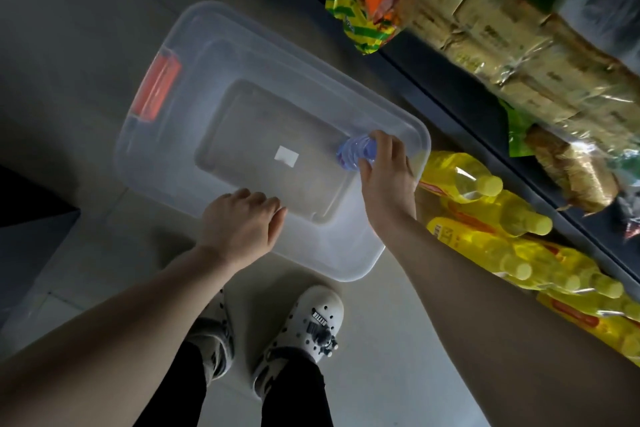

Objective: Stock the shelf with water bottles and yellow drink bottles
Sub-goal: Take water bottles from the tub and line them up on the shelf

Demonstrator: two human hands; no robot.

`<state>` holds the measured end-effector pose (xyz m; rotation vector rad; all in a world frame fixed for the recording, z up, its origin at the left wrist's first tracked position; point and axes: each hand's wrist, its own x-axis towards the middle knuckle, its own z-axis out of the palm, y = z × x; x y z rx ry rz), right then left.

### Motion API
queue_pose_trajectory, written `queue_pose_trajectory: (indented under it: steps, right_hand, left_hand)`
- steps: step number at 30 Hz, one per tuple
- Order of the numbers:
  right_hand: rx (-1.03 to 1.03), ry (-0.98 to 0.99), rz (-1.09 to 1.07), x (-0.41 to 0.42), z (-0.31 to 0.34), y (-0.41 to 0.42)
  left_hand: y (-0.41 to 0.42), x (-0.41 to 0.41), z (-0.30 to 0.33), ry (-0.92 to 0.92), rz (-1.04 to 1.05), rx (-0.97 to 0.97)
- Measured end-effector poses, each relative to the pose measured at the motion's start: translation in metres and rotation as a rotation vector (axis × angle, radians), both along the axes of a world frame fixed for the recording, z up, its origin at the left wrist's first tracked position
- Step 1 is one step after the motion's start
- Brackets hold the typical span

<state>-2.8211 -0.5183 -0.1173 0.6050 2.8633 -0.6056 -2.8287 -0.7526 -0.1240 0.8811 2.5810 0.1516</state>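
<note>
A clear plastic storage bin (242, 55) with an orange handle stands on the floor below me. My right hand (386, 177) grips a clear, blue-tinted water bottle (353, 151) inside the bin near its right rim. Over the bin's near edge hovers my left hand (242, 222), fingers loosely curled and holding nothing. Several yellow drink bottles (485, 204) lie in a row on the lowest shelf at the right, caps pointing outward.
The dark shelf edge (450, 94) runs diagonally across the right side. Packaged snacks (485, 21) fill the shelf above the yellow bottles. A white label (286, 156) lies on the bin's floor. My feet in white clogs (311, 326) stand on pale floor tiles.
</note>
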Motion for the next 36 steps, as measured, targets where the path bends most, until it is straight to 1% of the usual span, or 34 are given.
queue_pose_trajectory:
  steps: [4,7,9,12,14,17,19,21,23,25,26,28,32,34,36]
  right_hand:
    - [-0.04,-0.018,-0.086,-0.004,-0.008,-0.005]
    - [-0.203,-0.044,-0.173,-0.01,-0.006,-0.006]
    - [-0.252,-0.087,-0.209,-0.012,-0.003,-0.003]
    - [-0.247,-0.116,-0.224,-0.013,0.01,0.005]
    - [-0.27,-0.133,-0.245,-0.012,0.03,0.008]
    - [-0.302,-0.13,-0.261,-0.007,0.08,0.008]
    - [-0.339,-0.102,-0.257,-0.004,0.124,0.007]
    - [-0.364,-0.07,-0.238,-0.005,0.175,0.007]
    - [-0.39,-0.058,-0.208,-0.009,0.233,0.01]
    - [-0.42,-0.036,-0.171,-0.015,0.301,0.013]
    - [-0.433,-0.014,-0.161,-0.02,0.338,0.016]
    - [-0.466,0.033,-0.158,-0.029,0.414,0.022]
    - [-0.491,0.166,-0.118,-0.045,0.562,0.032]
    - [-0.478,0.242,-0.084,-0.053,0.63,0.033]
    - [-0.447,0.3,-0.053,-0.06,0.694,0.032]
  left_hand:
    - [-0.001,0.001,-0.005,0.023,-0.013,0.015]
    - [-0.002,0.002,-0.007,0.022,-0.023,0.014]
    - [-0.001,0.002,-0.005,0.0,-0.022,0.009]
    - [0.0,-0.001,0.003,-0.065,-0.043,-0.017]
    - [0.002,-0.005,0.015,-0.161,-0.06,-0.107]
    - [0.0,-0.012,0.04,-0.322,-0.143,-0.305]
    - [0.0,-0.019,0.071,-0.428,-0.214,-0.404]
    - [-0.001,-0.029,0.11,-0.499,-0.23,-0.466]
    - [-0.001,-0.04,0.156,-0.522,-0.221,-0.516]
    - [-0.001,-0.055,0.21,-0.506,-0.178,-0.511]
    - [0.0,-0.065,0.241,-0.498,-0.138,-0.484]
    - [0.004,-0.084,0.305,-0.507,-0.036,-0.369]
    - [0.021,-0.121,0.435,-0.524,0.145,0.012]
    - [0.037,-0.135,0.498,-0.525,0.152,0.205]
    - [0.054,-0.144,0.563,-0.516,0.106,0.38]
